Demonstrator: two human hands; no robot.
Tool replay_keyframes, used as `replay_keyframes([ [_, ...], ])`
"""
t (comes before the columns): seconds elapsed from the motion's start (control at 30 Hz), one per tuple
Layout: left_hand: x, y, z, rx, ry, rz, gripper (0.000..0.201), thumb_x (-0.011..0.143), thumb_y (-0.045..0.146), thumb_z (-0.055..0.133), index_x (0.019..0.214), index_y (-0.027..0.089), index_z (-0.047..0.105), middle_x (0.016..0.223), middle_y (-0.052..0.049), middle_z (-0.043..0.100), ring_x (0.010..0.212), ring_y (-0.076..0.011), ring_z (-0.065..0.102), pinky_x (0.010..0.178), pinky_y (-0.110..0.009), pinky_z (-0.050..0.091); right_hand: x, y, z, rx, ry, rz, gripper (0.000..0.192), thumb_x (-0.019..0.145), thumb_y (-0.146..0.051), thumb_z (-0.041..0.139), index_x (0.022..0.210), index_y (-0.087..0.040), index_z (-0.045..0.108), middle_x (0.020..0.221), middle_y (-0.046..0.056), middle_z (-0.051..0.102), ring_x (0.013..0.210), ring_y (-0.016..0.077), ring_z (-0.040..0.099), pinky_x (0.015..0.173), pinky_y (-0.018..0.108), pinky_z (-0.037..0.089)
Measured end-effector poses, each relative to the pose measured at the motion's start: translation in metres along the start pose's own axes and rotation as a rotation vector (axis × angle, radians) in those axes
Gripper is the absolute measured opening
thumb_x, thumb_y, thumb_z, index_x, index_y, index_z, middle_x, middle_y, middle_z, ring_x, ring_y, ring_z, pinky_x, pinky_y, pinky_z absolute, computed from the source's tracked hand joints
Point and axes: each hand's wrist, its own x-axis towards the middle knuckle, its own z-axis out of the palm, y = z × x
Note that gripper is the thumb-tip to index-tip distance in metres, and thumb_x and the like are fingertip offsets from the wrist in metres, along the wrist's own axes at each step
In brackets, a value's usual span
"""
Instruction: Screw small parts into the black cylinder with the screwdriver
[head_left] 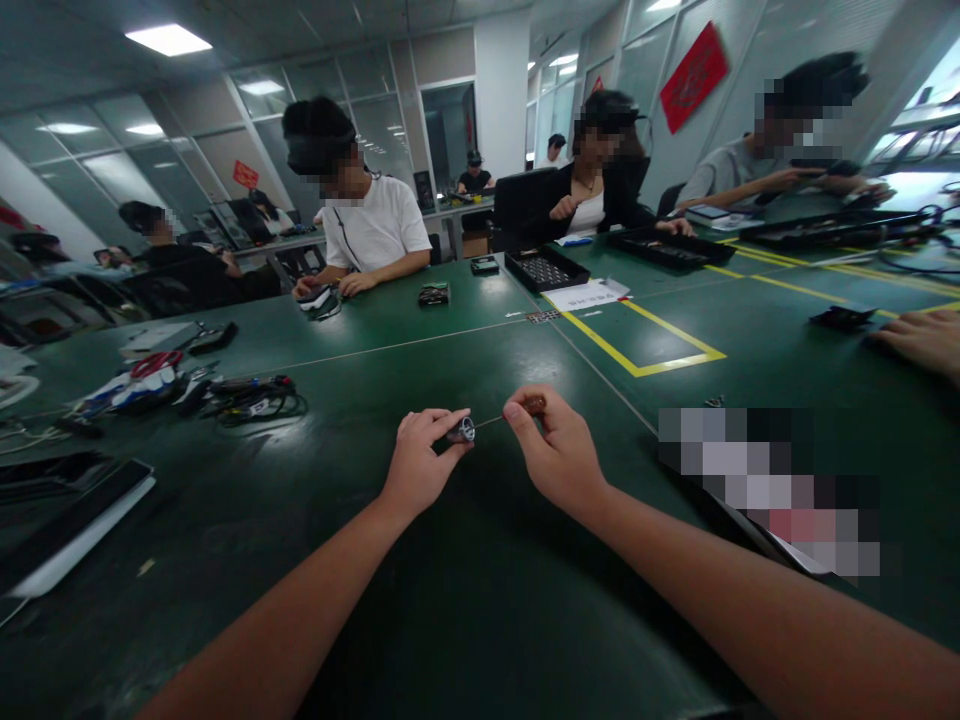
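Observation:
My left hand (421, 455) pinches a small grey cylindrical part (462, 431) just above the green table (450, 600). My right hand (553, 447) grips a thin screwdriver (525, 407) by its brown handle; the slim shaft runs left and its tip meets the end of the small part. Both hands are held close together at the middle of the table, forearms stretched out from the near edge.
Cables and tools (225, 392) lie to the left, a flat dark device (67, 520) at the near left. Black parts trays (546, 268) and a paper sheet (589, 295) sit beyond yellow tape lines (637, 350). Several people sit opposite; another person's hand (919, 338) rests at right.

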Motion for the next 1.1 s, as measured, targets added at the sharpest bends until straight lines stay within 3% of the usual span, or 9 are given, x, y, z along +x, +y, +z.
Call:
replay_keyframes([
  [0.13,0.000,0.001,0.000,0.009,-0.019,-0.006,0.041,0.086,0.018,0.075,0.124,0.032,0.069,0.111,-0.004,0.068,0.105,-0.0243,0.060,0.101,-0.049,0.042,0.000,0.001,0.000,-0.012,-0.032,0.019,0.015,0.099,-0.034,0.054,0.091,-0.023,0.060,0.077,0.000,0.064,0.069,0.0163,0.061,0.066,0.029,0.044],
  [0.33,0.000,-0.002,0.001,-0.011,-0.022,-0.057,0.043,0.085,0.018,0.076,0.125,0.032,0.069,0.113,-0.004,0.068,0.107,-0.0249,0.060,0.101,-0.049,0.043,0.002,0.001,0.001,-0.049,0.043,0.047,0.014,0.098,-0.034,0.053,0.091,-0.024,0.059,0.076,0.000,0.064,0.069,0.0174,0.061,0.065,0.030,0.044],
  [0.7,0.002,-0.008,-0.001,-0.208,0.076,-0.183,0.038,0.085,0.022,0.075,0.123,0.024,0.068,0.122,-0.007,0.067,0.114,-0.0241,0.062,0.104,-0.042,0.047,0.002,0.001,-0.001,-0.040,0.080,0.048,0.014,0.098,-0.033,0.054,0.091,-0.023,0.059,0.077,0.000,0.064,0.068,0.0164,0.059,0.066,0.030,0.044],
  [0.83,0.003,-0.013,0.001,-0.388,0.090,-0.281,0.041,0.090,0.029,0.067,0.130,0.023,0.061,0.122,-0.009,0.067,0.112,-0.0238,0.064,0.102,-0.041,0.049,0.003,0.001,-0.002,-0.032,0.083,0.063,0.014,0.099,-0.034,0.054,0.091,-0.023,0.060,0.078,0.000,0.065,0.069,0.0171,0.059,0.066,0.031,0.045],
  [0.97,0.008,-0.015,-0.001,-0.560,0.101,-0.324,0.045,0.094,0.029,0.054,0.138,0.024,0.050,0.120,-0.008,0.065,0.101,-0.0196,0.065,0.091,-0.034,0.051,0.003,0.001,-0.002,-0.022,0.066,0.065,0.015,0.099,-0.035,0.053,0.093,-0.023,0.061,0.078,0.000,0.065,0.070,0.0172,0.060,0.065,0.030,0.045],
  [1.1,0.015,-0.006,-0.014,-0.426,0.006,-0.346,0.034,0.091,0.040,0.061,0.120,0.022,0.059,0.094,-0.004,0.066,0.081,-0.0190,0.062,0.072,-0.030,0.049,0.002,0.001,-0.002,-0.033,0.069,0.065,0.015,0.099,-0.035,0.053,0.092,-0.024,0.061,0.077,0.000,0.064,0.069,0.0173,0.060,0.065,0.030,0.044],
])
